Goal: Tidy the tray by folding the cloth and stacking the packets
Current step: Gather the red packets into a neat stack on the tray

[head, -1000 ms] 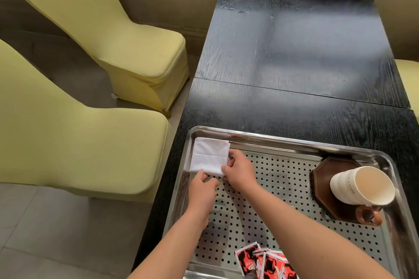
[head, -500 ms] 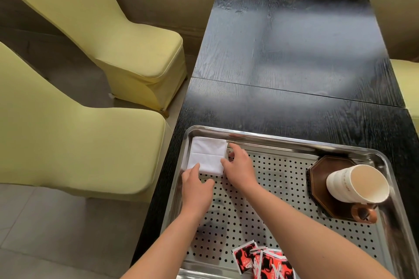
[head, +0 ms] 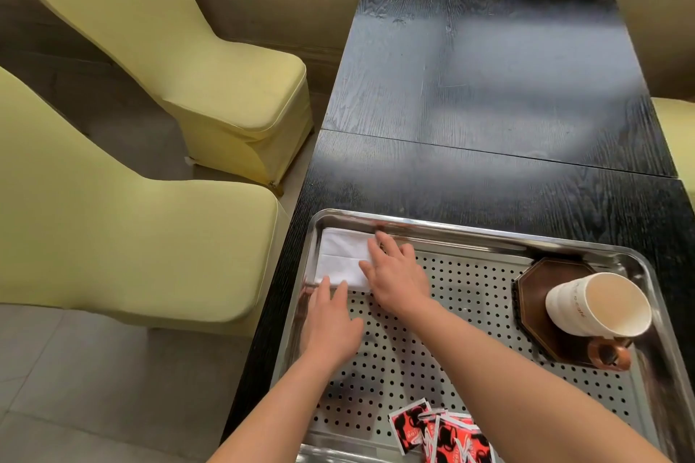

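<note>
Pressing folded cloth point(head: 344, 256) into tray point(head: 470, 233) far-left corner, L hand point(head: 331, 323) + R hand point(head: 398, 274) fingers flat; nxt I stack packets point(head: 440, 432), tray near edge.

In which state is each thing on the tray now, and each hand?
cloth: folded, flat in the far left corner of the tray.
packets: loose, overlapping, not stacked.
cup: on the coaster, looks empty.
left hand: flat, fingertips on cloth.
right hand: flat, pressing cloth.

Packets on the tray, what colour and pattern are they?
The packets are red with black and white print; the head view shows them best.
</note>
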The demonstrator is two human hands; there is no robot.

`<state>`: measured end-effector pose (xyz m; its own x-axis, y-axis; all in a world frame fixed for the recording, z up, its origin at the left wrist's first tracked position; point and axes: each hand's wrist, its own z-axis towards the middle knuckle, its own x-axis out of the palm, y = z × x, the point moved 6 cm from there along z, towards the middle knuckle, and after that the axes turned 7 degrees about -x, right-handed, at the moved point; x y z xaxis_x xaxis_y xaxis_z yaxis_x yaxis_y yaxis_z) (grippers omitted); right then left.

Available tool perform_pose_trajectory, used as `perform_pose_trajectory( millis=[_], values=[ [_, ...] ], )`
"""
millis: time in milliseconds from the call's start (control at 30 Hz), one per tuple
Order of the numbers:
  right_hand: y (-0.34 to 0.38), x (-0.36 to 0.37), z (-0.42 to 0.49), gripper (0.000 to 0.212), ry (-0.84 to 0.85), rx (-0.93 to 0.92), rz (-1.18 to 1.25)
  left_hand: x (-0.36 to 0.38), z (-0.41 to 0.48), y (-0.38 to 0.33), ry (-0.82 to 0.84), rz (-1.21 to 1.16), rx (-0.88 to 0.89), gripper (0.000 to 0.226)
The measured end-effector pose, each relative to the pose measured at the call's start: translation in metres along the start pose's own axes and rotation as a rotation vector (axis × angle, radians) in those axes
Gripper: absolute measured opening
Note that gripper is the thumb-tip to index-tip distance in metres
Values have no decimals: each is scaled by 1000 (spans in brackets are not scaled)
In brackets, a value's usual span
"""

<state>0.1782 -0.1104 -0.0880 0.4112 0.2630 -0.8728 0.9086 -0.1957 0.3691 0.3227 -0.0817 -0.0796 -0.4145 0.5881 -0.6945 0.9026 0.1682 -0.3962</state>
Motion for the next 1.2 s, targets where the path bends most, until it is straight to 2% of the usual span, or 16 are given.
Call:
perform_pose_trajectory(
  millis=[100,267,367,533,667,800,1200],
  values=[
    [-3,3,2,56,26,-7,-130,3,3,0,-12,92,-2,71],
    [-9,3,8,51,77,-26,-125,8,4,0,-43,225,14,75],
    [-11,0,7,50,108,-32,-33,9,4,-1,-70,213,11,74],
    [-14,-16,-10,43,-61,-11,165,0,0,-4,-106,111,0,67],
    [-22,-22,-31,42,-84,81,331,-6,-8,-7,-137,56,6,64],
    [-39,-30,-66,44,-135,169,472,0,-21,-18,-111,-1,45,67],
    [-142,-39,-199,34,-242,410,621,54,-73,-71,33,-45,134,67]
  ],
)
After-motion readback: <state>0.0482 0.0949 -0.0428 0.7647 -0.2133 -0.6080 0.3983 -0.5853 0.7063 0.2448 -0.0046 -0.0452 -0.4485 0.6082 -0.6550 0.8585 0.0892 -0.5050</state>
